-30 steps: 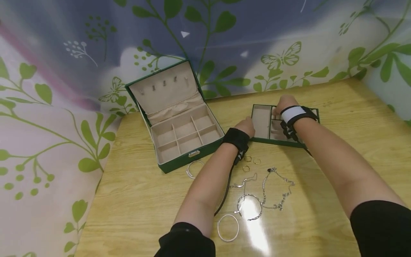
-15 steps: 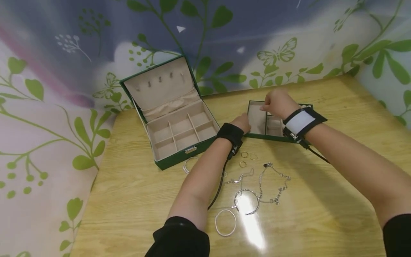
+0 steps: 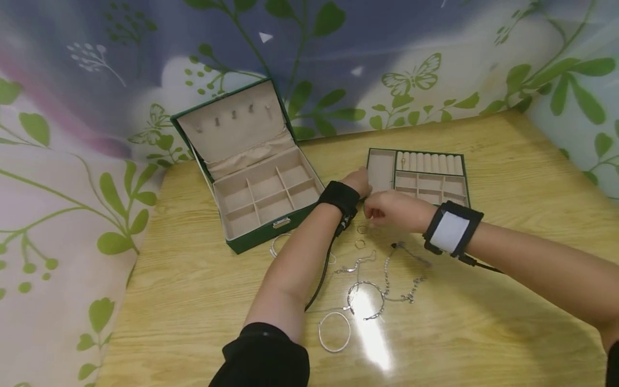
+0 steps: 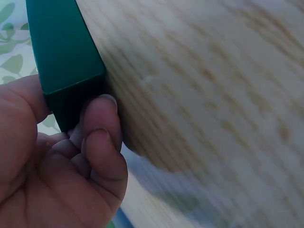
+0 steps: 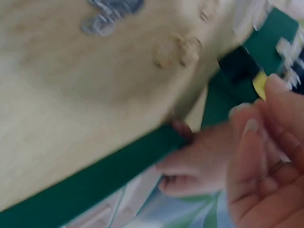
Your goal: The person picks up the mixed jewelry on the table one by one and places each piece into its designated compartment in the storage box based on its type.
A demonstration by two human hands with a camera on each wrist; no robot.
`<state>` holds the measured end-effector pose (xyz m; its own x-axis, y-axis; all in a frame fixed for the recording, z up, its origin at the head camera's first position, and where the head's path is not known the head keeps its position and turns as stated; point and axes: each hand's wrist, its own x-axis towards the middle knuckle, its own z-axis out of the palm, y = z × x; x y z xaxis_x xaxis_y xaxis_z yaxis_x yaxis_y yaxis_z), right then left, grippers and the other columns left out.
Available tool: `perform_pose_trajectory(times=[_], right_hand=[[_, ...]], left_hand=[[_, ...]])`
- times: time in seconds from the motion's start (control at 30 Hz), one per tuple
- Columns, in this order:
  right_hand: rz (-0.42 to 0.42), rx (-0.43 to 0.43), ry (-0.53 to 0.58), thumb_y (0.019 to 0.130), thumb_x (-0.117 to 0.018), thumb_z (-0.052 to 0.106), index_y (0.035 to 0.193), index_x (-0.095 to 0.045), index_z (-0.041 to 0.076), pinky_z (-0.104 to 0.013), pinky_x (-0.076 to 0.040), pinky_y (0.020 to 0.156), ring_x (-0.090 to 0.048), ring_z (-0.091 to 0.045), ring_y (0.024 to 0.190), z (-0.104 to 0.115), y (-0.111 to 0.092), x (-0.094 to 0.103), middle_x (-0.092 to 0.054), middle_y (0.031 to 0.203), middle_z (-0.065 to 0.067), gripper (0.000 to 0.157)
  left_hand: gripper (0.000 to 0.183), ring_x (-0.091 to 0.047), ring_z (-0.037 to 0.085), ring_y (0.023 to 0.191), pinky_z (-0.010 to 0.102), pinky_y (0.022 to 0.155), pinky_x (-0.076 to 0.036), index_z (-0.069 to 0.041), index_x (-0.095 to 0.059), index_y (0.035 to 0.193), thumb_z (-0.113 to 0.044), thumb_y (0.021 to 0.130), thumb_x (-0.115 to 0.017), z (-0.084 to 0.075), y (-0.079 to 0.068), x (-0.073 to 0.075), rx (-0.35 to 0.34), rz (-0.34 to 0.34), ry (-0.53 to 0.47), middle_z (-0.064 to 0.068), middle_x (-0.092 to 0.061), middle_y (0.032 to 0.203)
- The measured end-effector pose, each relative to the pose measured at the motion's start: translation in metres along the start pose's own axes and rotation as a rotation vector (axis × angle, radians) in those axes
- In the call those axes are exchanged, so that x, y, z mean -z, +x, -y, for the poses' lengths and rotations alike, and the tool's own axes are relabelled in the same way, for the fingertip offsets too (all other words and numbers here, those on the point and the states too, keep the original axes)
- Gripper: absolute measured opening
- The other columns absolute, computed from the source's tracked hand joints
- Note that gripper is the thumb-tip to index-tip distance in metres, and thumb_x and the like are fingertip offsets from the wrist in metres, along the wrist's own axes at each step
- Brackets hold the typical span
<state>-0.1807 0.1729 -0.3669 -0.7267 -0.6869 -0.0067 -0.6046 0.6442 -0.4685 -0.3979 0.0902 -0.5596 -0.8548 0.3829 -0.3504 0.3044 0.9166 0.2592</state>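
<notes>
My left hand [image 3: 358, 181] grips the left front corner of a green jewelry tray [image 3: 381, 164]; in the left wrist view the thumb and curled fingers hold the green corner [image 4: 71, 61]. A gold ring [image 3: 403, 161] sits at the left end of the tray's cream ring rolls. My right hand [image 3: 394, 209] hovers before the tray, over the gold rings on the table, its fingers loosely bent and no object visible in them. Two rings show beside it, one ring [image 3: 361, 229] behind another ring [image 3: 360, 244]. The right wrist view is blurred; rings [image 5: 166, 50] lie beyond the fingers.
An open green jewelry box [image 3: 261, 236] with several compartments stands left of the tray. Nearer on the wooden table lie a charm chain [image 3: 411, 295], a thin bracelet [image 3: 355, 266], a cuff bangle [image 3: 366, 301] and a silver bangle [image 3: 335, 332]. Another bangle is partly behind my left forearm.
My right hand has left the ring rolls and come left and toward me, over the rings. The ring rolls and the gold ring there are now uncovered. My left hand keeps its grip.
</notes>
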Motion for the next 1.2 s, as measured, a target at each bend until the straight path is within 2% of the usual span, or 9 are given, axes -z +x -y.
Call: perform_pose_trajectory(times=[0.17, 0.3, 0.4, 0.53, 0.8, 0.9, 1.1, 1.17, 1.2], right_hand=[[0.106, 0.228, -0.074, 0.083, -0.068, 0.000, 0.088, -0.067, 0.011, -0.025, -0.047, 0.069, -0.052, -0.008, 0.077, 0.000, 0.004, -0.019, -0.057, 0.084, 0.003, 0.011], [0.109, 0.344, -0.148, 0.081, -0.070, 0.000, 0.090, -0.068, 0.012, -0.026, -0.050, 0.074, -0.058, -0.011, 0.084, -0.005, 0.008, -0.032, -0.060, 0.091, 0.001, 0.015], [0.114, 0.370, -0.160, 0.080, -0.070, 0.000, 0.088, -0.067, 0.012, -0.027, -0.050, 0.076, -0.059, -0.013, 0.088, -0.008, 0.012, -0.039, -0.061, 0.095, -0.001, 0.014], [0.133, 0.362, -0.151, 0.081, -0.069, 0.000, 0.085, -0.065, 0.013, -0.028, -0.049, 0.079, -0.059, -0.014, 0.094, -0.010, 0.014, -0.041, -0.063, 0.100, -0.002, 0.015], [0.127, 0.381, -0.115, 0.080, -0.070, 0.001, 0.082, -0.067, 0.013, -0.025, -0.049, 0.074, -0.056, -0.010, 0.087, -0.013, 0.013, -0.039, -0.060, 0.093, 0.001, 0.013], [0.122, 0.379, -0.105, 0.080, -0.071, 0.003, 0.080, -0.068, 0.014, -0.023, -0.048, 0.072, -0.055, -0.008, 0.085, -0.015, 0.012, -0.041, -0.060, 0.092, 0.002, 0.011], [0.094, 0.398, -0.140, 0.083, -0.069, 0.005, 0.077, -0.064, 0.013, -0.022, -0.046, 0.068, -0.050, -0.007, 0.079, -0.014, 0.012, -0.044, -0.057, 0.087, 0.004, 0.011], [0.093, 0.398, -0.154, 0.084, -0.068, 0.005, 0.076, -0.062, 0.012, -0.021, -0.044, 0.066, -0.047, -0.006, 0.076, -0.013, 0.012, -0.045, -0.054, 0.084, 0.004, 0.012], [0.094, 0.397, -0.161, 0.085, -0.067, 0.004, 0.076, -0.061, 0.012, -0.021, -0.043, 0.066, -0.046, -0.006, 0.075, -0.013, 0.012, -0.046, -0.052, 0.083, 0.004, 0.013]], left_hand=[[0.062, -0.056, 0.018, 0.085, 0.028, 0.070, -0.045, -0.002, -0.023, 0.144, -0.029, 0.095, -0.049, 0.008, 0.007, -0.002, -0.021, 0.009, 0.017, 0.011, -0.055, 0.120], [0.060, -0.058, 0.017, 0.081, 0.026, 0.068, -0.046, -0.002, -0.026, 0.142, -0.030, 0.095, -0.049, 0.009, 0.000, -0.002, -0.047, -0.012, 0.009, 0.010, -0.060, 0.110], [0.055, -0.057, 0.016, 0.075, 0.027, 0.063, -0.045, 0.000, -0.029, 0.140, -0.027, 0.095, -0.048, 0.008, 0.000, -0.004, -0.040, -0.027, 0.025, 0.009, -0.060, 0.105], [0.060, -0.056, 0.016, 0.075, 0.028, 0.063, -0.045, -0.002, -0.025, 0.144, -0.028, 0.095, -0.048, 0.011, 0.021, -0.017, -0.024, -0.035, 0.025, 0.008, -0.059, 0.109], [0.060, -0.057, 0.018, 0.078, 0.029, 0.064, -0.046, 0.000, -0.024, 0.143, -0.028, 0.095, -0.047, 0.007, 0.014, -0.009, -0.039, -0.027, 0.001, 0.009, -0.060, 0.108], [0.057, -0.057, 0.018, 0.076, 0.028, 0.064, -0.045, 0.000, -0.026, 0.142, -0.026, 0.096, -0.047, -0.001, -0.014, 0.005, -0.039, -0.021, -0.011, 0.009, -0.061, 0.104], [0.052, -0.056, 0.021, 0.086, 0.026, 0.069, -0.042, 0.005, -0.024, 0.143, -0.016, 0.100, -0.043, -0.036, -0.126, 0.072, -0.039, 0.045, -0.046, 0.015, -0.060, 0.116], [0.052, -0.055, 0.021, 0.087, 0.026, 0.069, -0.041, 0.006, -0.022, 0.143, -0.015, 0.100, -0.042, -0.042, -0.144, 0.084, -0.035, 0.069, -0.052, 0.016, -0.059, 0.119], [0.051, -0.055, 0.021, 0.087, 0.026, 0.069, -0.041, 0.006, -0.023, 0.143, -0.015, 0.100, -0.042, -0.042, -0.143, 0.083, -0.037, 0.064, -0.056, 0.016, -0.059, 0.118]])
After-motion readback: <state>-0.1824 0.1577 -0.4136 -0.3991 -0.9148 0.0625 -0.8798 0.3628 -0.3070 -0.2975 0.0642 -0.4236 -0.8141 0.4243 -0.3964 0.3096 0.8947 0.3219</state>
